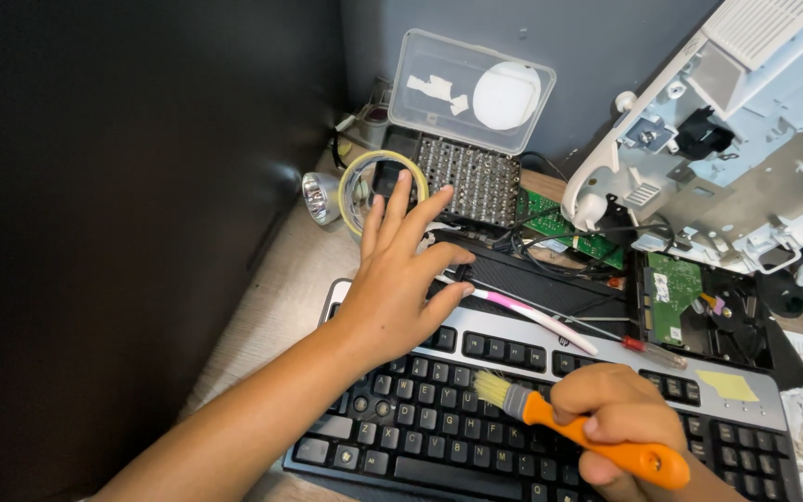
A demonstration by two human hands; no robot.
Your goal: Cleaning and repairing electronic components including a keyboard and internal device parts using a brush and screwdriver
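Right hand [620,418] grips brush [569,429] (over keyboard [439,437]).

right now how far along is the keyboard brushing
Done: cannot tell; no swept dust shows. In hand: the right hand holds the orange brush, bristles on the keyboard upper rows, while the left hand braces its top edge. Left: cannot tell.

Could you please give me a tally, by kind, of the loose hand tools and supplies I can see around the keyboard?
Brushes: 2, an orange brush in the right hand and a pink toothbrush by the left hand
Screwdrivers: 1, red-handled screwdriver
Tape rolls: 1, clear tape roll
Flashlights: 1, silver flashlight
Bit cases: 1, open bit case
Total: 6
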